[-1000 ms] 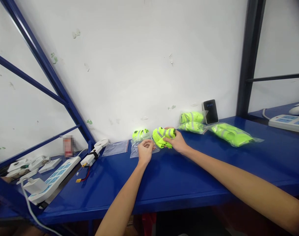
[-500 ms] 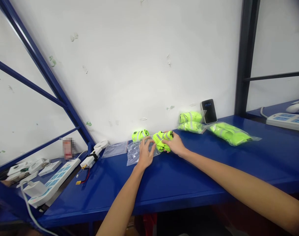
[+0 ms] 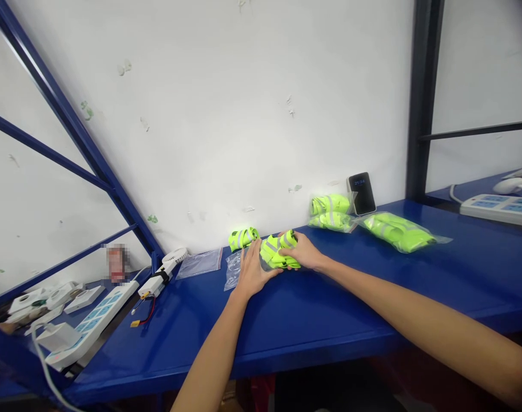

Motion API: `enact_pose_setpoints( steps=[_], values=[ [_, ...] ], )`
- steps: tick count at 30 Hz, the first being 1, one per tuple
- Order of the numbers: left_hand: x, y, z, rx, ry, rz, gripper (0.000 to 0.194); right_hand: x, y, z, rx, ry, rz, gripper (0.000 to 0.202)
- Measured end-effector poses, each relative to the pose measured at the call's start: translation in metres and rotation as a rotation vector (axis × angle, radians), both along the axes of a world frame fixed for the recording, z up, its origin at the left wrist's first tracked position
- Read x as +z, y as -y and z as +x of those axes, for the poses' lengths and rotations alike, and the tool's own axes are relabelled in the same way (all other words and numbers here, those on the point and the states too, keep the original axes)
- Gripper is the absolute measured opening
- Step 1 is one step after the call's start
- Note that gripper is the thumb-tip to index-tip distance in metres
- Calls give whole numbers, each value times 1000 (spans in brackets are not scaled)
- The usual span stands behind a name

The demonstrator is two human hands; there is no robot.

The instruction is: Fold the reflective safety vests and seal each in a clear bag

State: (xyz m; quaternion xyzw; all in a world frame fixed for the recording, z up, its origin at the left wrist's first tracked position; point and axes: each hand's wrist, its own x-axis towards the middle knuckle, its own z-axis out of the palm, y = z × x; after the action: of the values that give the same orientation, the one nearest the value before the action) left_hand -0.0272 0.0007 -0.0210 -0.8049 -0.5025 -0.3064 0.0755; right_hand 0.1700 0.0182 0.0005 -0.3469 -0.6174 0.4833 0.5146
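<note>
My right hand is closed around a rolled neon-yellow reflective vest with grey stripes, low over the blue table. My left hand is closed on a clear plastic bag, its thumb reaching under the vest. Part of the bag's film shows at the vest's left end, but how far the vest sits inside it is hidden by my fingers. Just behind my left fingers lies another rolled vest, against the wall.
A flat clear bag lies left, beside a white handheld fan and a wired battery pack. Bagged vests and another bagged vest rest at right, near a clock display. A power strip stands far left.
My left hand has moved right, up to the vest, with the bag now at the vest's left end. My right hand has shifted slightly left with the vest.
</note>
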Motion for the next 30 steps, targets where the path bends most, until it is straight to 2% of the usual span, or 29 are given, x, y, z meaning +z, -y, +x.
enact_pose_setpoints(
  steps=[3, 10, 13, 16, 18, 25, 30],
  values=[
    [3, 3, 0, -33, -28, 24, 94, 4, 2, 2, 48, -26, -39, 42],
    [11, 4, 7, -74, -153, 143, 81, 8, -8, 7, 114, -112, -389, 23],
    [13, 4, 10, -53, -140, 191, 79, 8, -10, 6, 121, -225, -540, 21],
    [13, 4, 10, -57, -124, 195, 81, 6, -6, 1, 112, -307, -608, 22],
    [11, 2, 9, -69, -96, 160, 80, 4, -2, -1, 128, -297, -585, 24],
    [5, -5, 1, -122, 61, -90, 91, -3, 3, -4, 133, -106, -334, 32],
    [6, -3, -1, -157, 130, -157, 96, -2, 7, -5, 109, -32, -212, 36]
  ],
)
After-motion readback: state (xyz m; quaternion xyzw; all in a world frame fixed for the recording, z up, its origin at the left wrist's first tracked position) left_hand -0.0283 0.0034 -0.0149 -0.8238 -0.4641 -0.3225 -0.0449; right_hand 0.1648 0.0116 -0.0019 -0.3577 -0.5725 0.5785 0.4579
